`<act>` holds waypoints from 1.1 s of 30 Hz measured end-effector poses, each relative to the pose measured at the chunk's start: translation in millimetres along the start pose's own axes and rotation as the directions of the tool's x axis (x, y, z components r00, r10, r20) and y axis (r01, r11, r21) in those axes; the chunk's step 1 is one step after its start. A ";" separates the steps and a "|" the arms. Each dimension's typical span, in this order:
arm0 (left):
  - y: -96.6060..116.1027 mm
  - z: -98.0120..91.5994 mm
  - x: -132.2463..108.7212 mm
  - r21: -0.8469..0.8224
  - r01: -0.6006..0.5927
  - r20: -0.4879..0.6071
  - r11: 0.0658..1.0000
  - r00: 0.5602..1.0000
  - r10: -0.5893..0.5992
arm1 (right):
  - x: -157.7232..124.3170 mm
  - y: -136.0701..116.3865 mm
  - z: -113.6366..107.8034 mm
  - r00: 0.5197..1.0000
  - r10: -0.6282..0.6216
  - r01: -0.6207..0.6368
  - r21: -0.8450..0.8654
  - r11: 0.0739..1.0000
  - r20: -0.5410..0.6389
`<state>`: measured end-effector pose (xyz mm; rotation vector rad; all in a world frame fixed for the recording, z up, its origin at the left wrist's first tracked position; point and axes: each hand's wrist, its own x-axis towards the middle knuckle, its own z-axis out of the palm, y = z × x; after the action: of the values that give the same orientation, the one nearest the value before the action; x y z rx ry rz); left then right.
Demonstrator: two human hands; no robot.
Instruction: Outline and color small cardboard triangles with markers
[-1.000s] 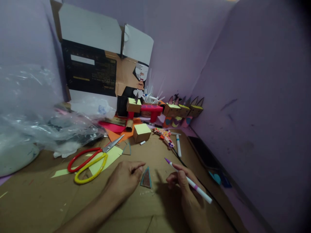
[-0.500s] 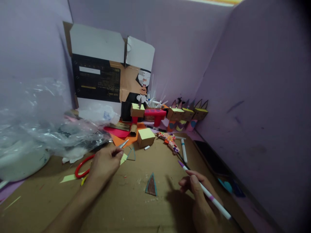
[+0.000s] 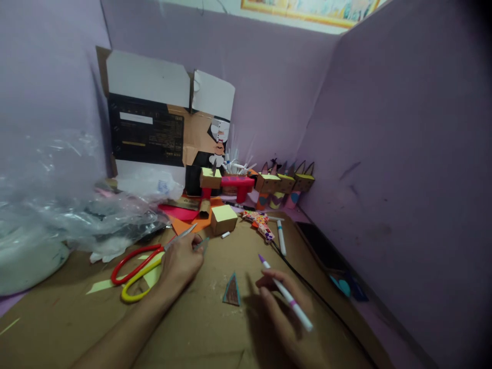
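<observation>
The work in hand seems to be edging small card triangles with colour. To do it well, I judge, each piece should be pressed flat by one corner, with the fingertips clear of the line being drawn and of the scissor blades close by. The left hand lies palm down on the brown cardboard-covered table. Its fingers are curled and the tips meet the small teal-rimmed triangle piece at its 1 o'clock. I cannot tell whether they pinch it or only touch it. The red-and-yellow-handled scissors lie just beside this hand at 9 o'clock, their blades passing close behind the knuckles. The right hand is closed around the white marker pen with a purple tip. The tip is raised off the table and points towards 11 o'clock. The brown cardboard triangle edged in teal lies flat between the two hands and neither touches it, at 9 o'clock from the right hand. Further off, at 12 o'clock, stands a yellow-topped cardboard cube.
</observation>
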<state>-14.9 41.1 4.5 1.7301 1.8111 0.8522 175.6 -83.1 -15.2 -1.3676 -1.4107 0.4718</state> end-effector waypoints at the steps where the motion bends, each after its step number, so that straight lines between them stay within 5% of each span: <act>1: -1.0 -1.1 0.1 -0.132 0.030 0.013 0.991 0.999 -0.029 | -1.7 1.9 0.3 0.995 -0.049 0.053 -0.040 0.998 0.086; 3: -1.3 -3.4 -2.1 -0.321 0.105 0.069 0.941 0.994 -0.087 | -3.5 4.4 2.1 0.973 -0.118 0.145 -0.132 0.981 0.198; 8: 3.0 -5.4 -17.3 -0.478 0.275 0.247 0.834 0.954 -0.173 | 5.8 0.5 15.2 0.949 -0.115 0.206 -0.306 0.929 0.292; 14: 4.1 0.5 -30.2 -0.621 0.380 0.386 0.686 0.909 -0.154 | 30.1 3.6 27.9 0.973 -0.041 0.129 -0.394 0.910 0.225; 16: 4.0 3.3 -32.9 -0.627 0.418 0.442 0.658 0.886 -0.142 | 36.8 4.3 27.1 0.986 -0.023 0.070 -0.289 0.955 0.165; 19: 5.6 9.2 -38.2 -0.627 0.435 0.477 0.647 0.870 -0.124 | 42.5 -0.7 24.7 0.994 0.064 -0.072 0.097 0.993 0.087; 23: 11.1 16.7 -48.5 -0.596 0.437 0.513 0.674 0.853 -0.099 | 41.4 -10.3 26.8 0.938 0.260 -0.342 0.490 0.802 0.228; 26: 14.3 18.5 -56.3 -0.599 0.405 0.519 0.690 0.853 -0.050 | 38.5 -11.6 29.6 0.920 0.272 -0.387 0.540 0.747 0.283; 33: 16.1 17.8 -64.4 -0.572 0.381 0.564 0.727 0.826 0.011 | 37.2 -9.3 24.7 0.923 0.332 -0.383 0.530 0.756 0.193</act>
<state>13.9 -21.1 -0.5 1.1153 1.0779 0.7055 158.3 -43.2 -1.2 -1.1251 -0.9487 1.1224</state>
